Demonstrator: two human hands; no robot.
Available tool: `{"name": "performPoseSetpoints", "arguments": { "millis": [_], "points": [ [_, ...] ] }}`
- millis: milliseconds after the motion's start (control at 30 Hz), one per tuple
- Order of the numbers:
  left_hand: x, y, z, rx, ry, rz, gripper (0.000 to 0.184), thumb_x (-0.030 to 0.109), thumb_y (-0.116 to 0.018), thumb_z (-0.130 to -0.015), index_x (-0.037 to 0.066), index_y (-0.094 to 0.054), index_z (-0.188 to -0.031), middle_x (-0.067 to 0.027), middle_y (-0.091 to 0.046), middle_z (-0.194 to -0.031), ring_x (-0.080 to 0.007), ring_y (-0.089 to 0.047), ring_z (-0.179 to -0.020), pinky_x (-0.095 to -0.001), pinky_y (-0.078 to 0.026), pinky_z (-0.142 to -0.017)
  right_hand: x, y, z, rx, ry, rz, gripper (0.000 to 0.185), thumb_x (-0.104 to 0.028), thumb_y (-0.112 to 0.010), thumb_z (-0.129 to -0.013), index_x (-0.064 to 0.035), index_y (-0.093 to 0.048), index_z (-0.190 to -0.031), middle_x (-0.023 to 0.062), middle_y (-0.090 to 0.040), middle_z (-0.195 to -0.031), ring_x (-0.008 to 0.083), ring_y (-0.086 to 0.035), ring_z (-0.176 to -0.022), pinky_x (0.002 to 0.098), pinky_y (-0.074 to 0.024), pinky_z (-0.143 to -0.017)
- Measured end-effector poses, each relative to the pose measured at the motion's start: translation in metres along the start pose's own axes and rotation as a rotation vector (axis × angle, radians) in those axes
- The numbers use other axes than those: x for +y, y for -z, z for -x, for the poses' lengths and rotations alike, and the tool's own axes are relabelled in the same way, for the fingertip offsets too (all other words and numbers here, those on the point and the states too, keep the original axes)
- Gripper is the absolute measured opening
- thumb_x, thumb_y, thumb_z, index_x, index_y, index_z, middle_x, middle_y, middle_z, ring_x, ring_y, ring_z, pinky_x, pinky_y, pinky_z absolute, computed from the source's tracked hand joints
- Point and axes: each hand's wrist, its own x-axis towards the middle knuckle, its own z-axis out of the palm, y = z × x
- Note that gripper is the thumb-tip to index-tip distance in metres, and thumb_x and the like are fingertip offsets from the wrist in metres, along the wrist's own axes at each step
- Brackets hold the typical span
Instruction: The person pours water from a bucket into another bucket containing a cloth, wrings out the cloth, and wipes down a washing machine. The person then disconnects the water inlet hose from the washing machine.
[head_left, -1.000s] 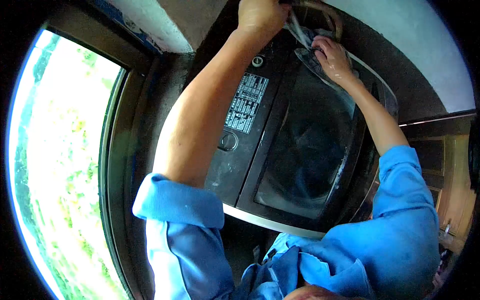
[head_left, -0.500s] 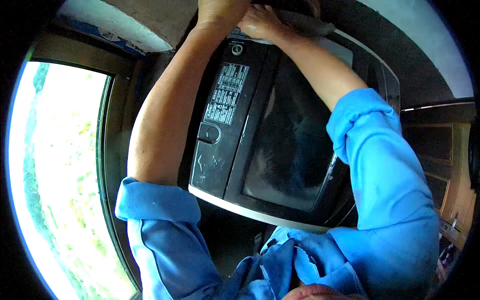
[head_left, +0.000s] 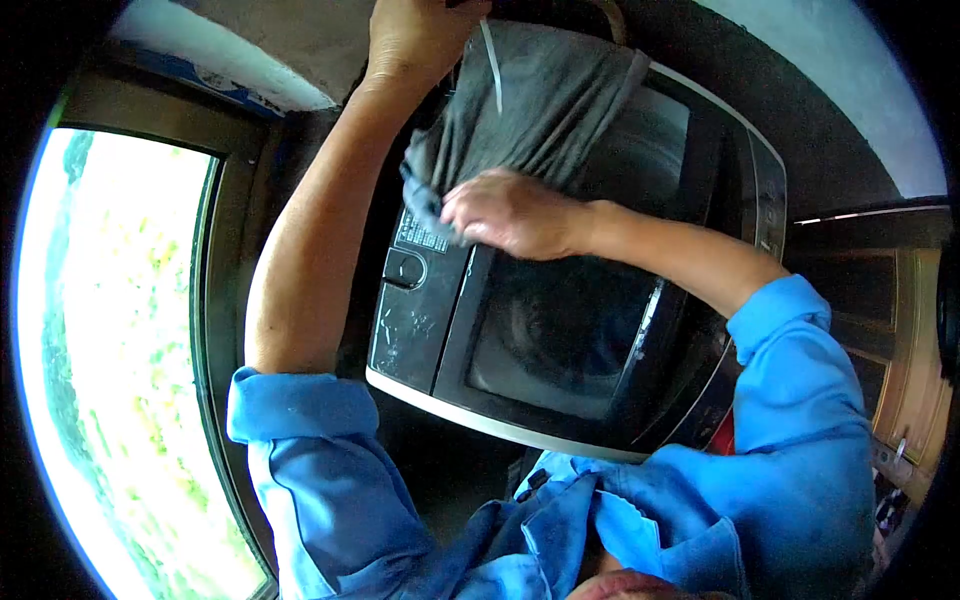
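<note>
A grey garment (head_left: 545, 100) with a thin white cord or strip hanging on it is spread over the far part of a black top-loading washing machine (head_left: 410, 335). My right hand (head_left: 510, 212) is closed on the garment's near left edge, where a bluish-grey bunched part shows. Up at the top edge of the view, my left hand (head_left: 420, 40) is closed at the garment's upper left corner, its fingertips partly cut off. Beneath the cloth, the label panel is mostly covered. The machine's dark glass lid (head_left: 555, 340) is down.
To my left is a bright window (head_left: 140, 330) with a dark frame. A wall ledge (head_left: 250, 60) runs at the upper left. Brown wooden doors (head_left: 905, 310) stand at the right, and a pale wall curves at the upper right.
My right hand has come from the top edge toward me, drawing the grey garment out across the machine. My left hand has shifted slightly left and stays at the top.
</note>
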Motion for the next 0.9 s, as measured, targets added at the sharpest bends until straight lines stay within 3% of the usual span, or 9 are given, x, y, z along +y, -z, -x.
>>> {"name": "performPoseSetpoints", "arguments": {
  "millis": [67,200,300,400,467,600,633,733,900],
  "points": [
    [-0.025,-0.013,-0.016,0.152,-0.295,-0.021,0.02,0.012,-0.058,-0.08,-0.001,-0.062,-0.095,-0.0132,-0.065,-0.076,-0.0198,-0.06,-0.066,-0.0335,-0.046,-0.061,0.009,-0.017,-0.012,-0.043,0.106,-0.063,0.018,-0.02,-0.052,-0.081,-0.0056,-0.057,-0.092,0.0085,-0.059,-0.094,0.0252,-0.054,-0.093,0.038,-0.0393,-0.084],
    [0.016,-0.006,-0.001,-0.016,-0.129,-0.17,0.024,0.014,-0.058,-0.079,-0.001,-0.062,-0.098,-0.0193,-0.063,-0.086,-0.0246,-0.062,-0.074,-0.0339,-0.047,-0.064,0.058,0.006,-0.038,0.049,0.204,0.29,0.019,-0.02,-0.051,-0.082,-0.0076,-0.059,-0.094,0.0095,-0.059,-0.101,0.0232,-0.052,-0.099,0.0382,-0.0383,-0.087],
    [-0.016,-0.014,-0.018,0.138,-0.335,-0.256,0.027,0.017,-0.058,-0.077,0.0,-0.062,-0.097,-0.0201,-0.063,-0.083,-0.0289,-0.061,-0.074,-0.0357,-0.047,-0.065,0.115,0.036,-0.04,0.022,-0.047,0.606,0.025,-0.025,-0.051,-0.084,-0.0124,-0.057,-0.105,0.003,-0.054,-0.114,0.0195,-0.045,-0.112,0.0409,-0.0311,-0.096],
    [-0.012,-0.015,-0.011,0.117,-0.298,-0.242,0.029,0.018,-0.059,-0.074,0.0,-0.063,-0.096,-0.0204,-0.062,-0.084,-0.0316,-0.061,-0.076,-0.0366,-0.047,-0.068,0.15,0.08,-0.048,0.174,-0.822,0.649,0.038,-0.032,-0.039,-0.089,-0.0086,-0.046,-0.118,0.0167,-0.046,-0.121,0.035,-0.04,-0.111,0.0528,-0.0278,-0.093],
    [-0.015,-0.016,-0.005,0.248,-0.482,-0.267,0.028,0.018,-0.059,-0.074,0.0,-0.063,-0.095,-0.0206,-0.062,-0.084,-0.033,-0.061,-0.077,-0.0372,-0.047,-0.069,0.141,0.089,-0.052,0.2,-1.004,0.616,0.036,-0.031,-0.039,-0.09,-0.0073,-0.049,-0.115,0.0158,-0.049,-0.115,0.0363,-0.04,-0.11,0.0559,-0.0264,-0.093],
    [-0.027,-0.017,-0.016,0.227,-0.538,-0.268,0.027,0.019,-0.061,-0.072,0.001,-0.064,-0.093,-0.0187,-0.062,-0.087,-0.0337,-0.06,-0.079,-0.0365,-0.047,-0.07,0.116,0.072,-0.044,0.194,-0.8,0.803,0.032,-0.028,-0.045,-0.088,-0.0053,-0.053,-0.109,0.0157,-0.052,-0.108,0.035,-0.047,-0.103,0.0509,-0.033,-0.09],
    [-0.011,-0.009,-0.005,0.1,-0.323,-0.229,0.027,0.019,-0.062,-0.072,0.001,-0.065,-0.092,-0.0182,-0.062,-0.088,-0.034,-0.06,-0.079,-0.0362,-0.047,-0.07,0.112,0.06,-0.037,0.188,-0.635,0.764,0.026,-0.027,-0.049,-0.086,-0.0088,-0.056,-0.103,0.0106,-0.054,-0.099,0.0286,-0.052,-0.094,0.0453,-0.0394,-0.083],
    [-0.026,-0.014,-0.009,0.181,-0.403,-0.245,0.027,0.018,-0.062,-0.072,0.0,-0.064,-0.092,-0.0184,-0.062,-0.085,-0.0347,-0.06,-0.076,-0.0373,-0.047,-0.068,0.074,0.036,-0.024,0.158,-0.315,0.639,0.018,-0.026,-0.055,-0.082,-0.0087,-0.057,-0.087,0.008,-0.056,-0.082,0.0214,-0.059,-0.071,0.0364,-0.0485,-0.06],
    [-0.02,-0.001,-0.005,0.067,-0.131,-0.153,0.024,0.015,-0.062,-0.077,0.0,-0.064,-0.096,-0.0162,-0.063,-0.072,-0.0209,-0.059,-0.058,-0.032,-0.046,-0.055,-0.032,0.002,-0.02,-0.14,-0.417,0.322,0.018,-0.023,-0.056,-0.081,-0.0053,-0.053,-0.078,0.01,-0.053,-0.077,0.0205,-0.056,-0.066,0.0318,-0.0485,-0.057]
  ]
}}
